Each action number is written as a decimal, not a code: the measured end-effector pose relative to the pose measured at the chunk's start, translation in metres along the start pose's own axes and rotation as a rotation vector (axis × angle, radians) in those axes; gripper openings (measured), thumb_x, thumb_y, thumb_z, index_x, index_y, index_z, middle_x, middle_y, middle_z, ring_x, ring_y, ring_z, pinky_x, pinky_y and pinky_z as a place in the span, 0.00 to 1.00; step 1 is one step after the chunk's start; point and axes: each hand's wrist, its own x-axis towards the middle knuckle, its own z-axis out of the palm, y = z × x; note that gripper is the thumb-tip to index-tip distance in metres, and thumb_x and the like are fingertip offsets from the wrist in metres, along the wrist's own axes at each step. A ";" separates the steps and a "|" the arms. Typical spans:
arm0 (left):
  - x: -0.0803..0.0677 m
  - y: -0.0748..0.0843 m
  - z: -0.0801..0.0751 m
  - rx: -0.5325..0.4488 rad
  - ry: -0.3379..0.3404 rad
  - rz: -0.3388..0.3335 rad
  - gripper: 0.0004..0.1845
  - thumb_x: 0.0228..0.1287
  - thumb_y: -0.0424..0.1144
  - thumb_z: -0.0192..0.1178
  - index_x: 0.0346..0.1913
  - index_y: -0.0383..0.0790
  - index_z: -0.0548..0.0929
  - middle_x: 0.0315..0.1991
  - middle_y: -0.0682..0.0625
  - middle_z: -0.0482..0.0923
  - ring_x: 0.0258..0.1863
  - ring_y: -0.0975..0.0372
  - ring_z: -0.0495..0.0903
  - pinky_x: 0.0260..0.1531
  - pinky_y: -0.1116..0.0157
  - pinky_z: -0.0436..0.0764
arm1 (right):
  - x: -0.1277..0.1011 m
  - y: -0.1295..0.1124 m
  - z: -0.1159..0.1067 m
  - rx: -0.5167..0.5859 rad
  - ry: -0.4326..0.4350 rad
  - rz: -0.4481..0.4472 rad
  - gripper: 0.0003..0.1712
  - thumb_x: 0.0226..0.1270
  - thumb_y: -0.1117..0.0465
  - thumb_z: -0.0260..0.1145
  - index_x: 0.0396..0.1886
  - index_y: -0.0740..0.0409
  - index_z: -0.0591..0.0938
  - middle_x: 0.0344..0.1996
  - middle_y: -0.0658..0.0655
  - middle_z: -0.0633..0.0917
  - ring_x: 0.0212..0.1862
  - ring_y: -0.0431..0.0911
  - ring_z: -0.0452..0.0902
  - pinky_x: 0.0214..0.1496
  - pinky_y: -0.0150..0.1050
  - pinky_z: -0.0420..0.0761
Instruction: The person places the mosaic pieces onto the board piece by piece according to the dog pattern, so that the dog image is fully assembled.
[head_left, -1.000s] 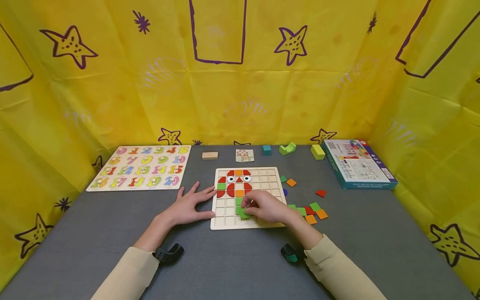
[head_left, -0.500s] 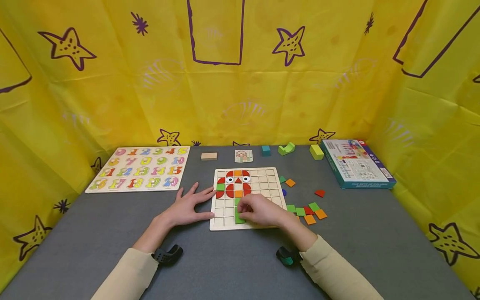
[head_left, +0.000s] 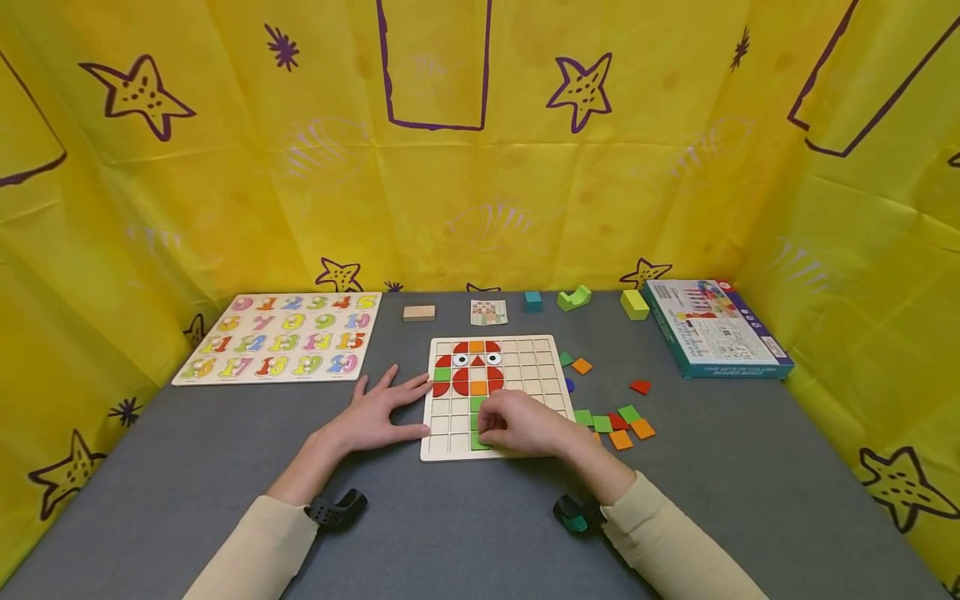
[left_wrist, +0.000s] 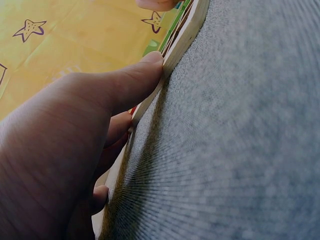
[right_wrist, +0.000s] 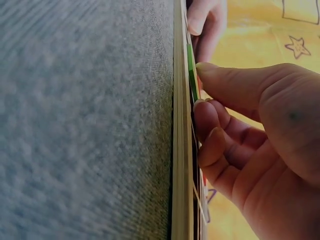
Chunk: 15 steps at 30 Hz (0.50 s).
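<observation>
Fingertips of the right hand [head_left: 525,425] press a green tile [head_left: 478,442] into the puzzle board [head_left: 540,358] at its 6 o'clock edge; left hand [head_left: 375,415], flat and spread, steadies the 9 o'clock side; a tilted tile could jam or pop out.

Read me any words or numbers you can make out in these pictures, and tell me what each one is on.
"0" to "20", coloured numerals in rows: on the number board.
Print on the teal box: too small and blurred to read.
Small card behind the grid board: a pattern, no readable text.
Wrist views: no text.
</observation>
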 end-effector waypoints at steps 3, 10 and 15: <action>0.000 0.000 0.000 0.000 -0.001 0.000 0.44 0.61 0.69 0.62 0.77 0.52 0.67 0.78 0.54 0.58 0.78 0.38 0.40 0.63 0.28 0.32 | -0.001 0.002 -0.002 0.030 -0.001 0.014 0.04 0.66 0.61 0.73 0.33 0.49 0.84 0.27 0.41 0.79 0.34 0.39 0.73 0.39 0.36 0.77; 0.000 0.002 -0.002 0.007 -0.007 -0.008 0.44 0.61 0.69 0.62 0.77 0.52 0.68 0.78 0.54 0.59 0.78 0.38 0.40 0.63 0.28 0.32 | -0.002 0.007 -0.010 0.093 0.051 0.054 0.08 0.65 0.62 0.74 0.41 0.55 0.85 0.32 0.43 0.81 0.37 0.42 0.75 0.43 0.38 0.78; 0.000 0.001 -0.001 0.009 -0.010 -0.008 0.45 0.61 0.69 0.62 0.77 0.52 0.68 0.78 0.55 0.58 0.78 0.39 0.40 0.63 0.28 0.31 | -0.007 0.015 -0.022 0.096 0.118 0.066 0.11 0.66 0.61 0.73 0.45 0.57 0.84 0.35 0.46 0.81 0.38 0.42 0.76 0.43 0.39 0.79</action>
